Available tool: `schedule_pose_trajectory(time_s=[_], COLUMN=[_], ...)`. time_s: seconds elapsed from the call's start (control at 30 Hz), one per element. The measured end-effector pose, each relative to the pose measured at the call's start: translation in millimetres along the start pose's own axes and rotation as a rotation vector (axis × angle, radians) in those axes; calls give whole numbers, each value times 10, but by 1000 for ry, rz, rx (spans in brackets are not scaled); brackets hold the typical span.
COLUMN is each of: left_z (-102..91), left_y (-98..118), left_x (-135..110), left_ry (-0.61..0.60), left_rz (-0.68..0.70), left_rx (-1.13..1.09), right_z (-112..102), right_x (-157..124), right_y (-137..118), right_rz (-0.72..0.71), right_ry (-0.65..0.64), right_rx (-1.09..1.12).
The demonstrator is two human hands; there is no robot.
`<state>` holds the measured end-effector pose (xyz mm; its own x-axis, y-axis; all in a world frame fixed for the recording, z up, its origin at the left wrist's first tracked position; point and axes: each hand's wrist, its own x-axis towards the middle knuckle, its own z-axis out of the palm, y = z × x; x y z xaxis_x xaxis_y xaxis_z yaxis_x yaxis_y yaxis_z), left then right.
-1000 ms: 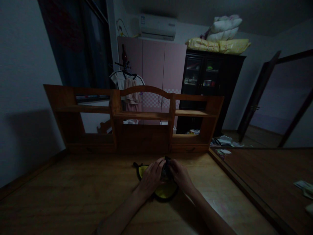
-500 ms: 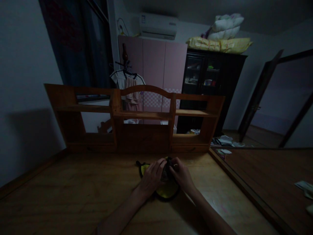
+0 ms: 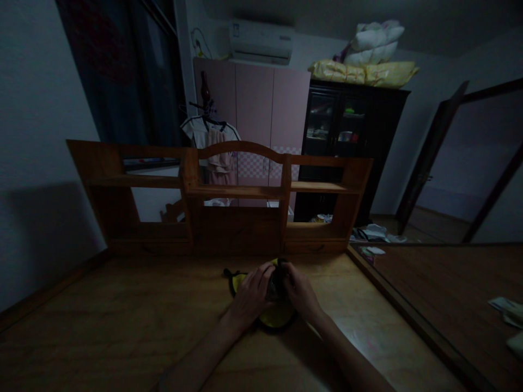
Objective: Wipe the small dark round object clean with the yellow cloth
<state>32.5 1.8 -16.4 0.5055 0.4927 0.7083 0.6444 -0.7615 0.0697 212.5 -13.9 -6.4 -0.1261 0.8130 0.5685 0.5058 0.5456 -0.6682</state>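
Note:
On the wooden tabletop (image 3: 134,326) lies a yellow, soft-looking pouch-like item with black edging (image 3: 277,318); the dim light hides its exact kind. A small black tab sticks out at its left end. My left hand (image 3: 254,288) lies over its left and middle part, fingers bent around it. At the upper right, my right hand (image 3: 300,288) pinches the dark edge with its fingertips. Between both hands is a dark, slightly shiny patch that I cannot make out. The hands cover much of the item.
A wooden shelf unit (image 3: 237,191) with drawers borders the far side of the table. A raised wooden edge (image 3: 392,305) runs along the right, with a brown surface beyond it holding some papers (image 3: 506,311). Behind stand a pink wardrobe (image 3: 253,109) and a dark cabinet (image 3: 378,136).
The right fingers have shifted slightly and curled in over the dark edge, and a bit more yellow shows at the top. The whole view has moved slightly.

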Motion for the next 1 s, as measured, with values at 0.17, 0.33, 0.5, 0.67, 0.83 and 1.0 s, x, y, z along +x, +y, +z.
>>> schedule_pose_trajectory(time_s=[0.17, 0.33, 0.5, 0.67, 0.83, 1.0], left_z=[-14, 0, 24, 13, 8, 12], left_y=[-3, -8, -9, -5, 11, 4], left_x=[10, 9, -9, -6, -5, -9], left_ry=[26, 39, 14, 35, 24, 1], left_rz=[-51, -71, -82, -60, -43, -23], left_rx=[-41, -54, -41, -66, -58, -46], right_z=[-12, -5, 5, 13, 14, 10], right_x=[14, 41, 43, 40, 35, 29], right_y=[-7, -27, -27, -21, -27, -55], right_rz=[32, 90, 130, 137, 100, 91], right_ry=[33, 74, 53, 22, 4, -5], right_rx=[68, 135, 175, 179, 145, 115])
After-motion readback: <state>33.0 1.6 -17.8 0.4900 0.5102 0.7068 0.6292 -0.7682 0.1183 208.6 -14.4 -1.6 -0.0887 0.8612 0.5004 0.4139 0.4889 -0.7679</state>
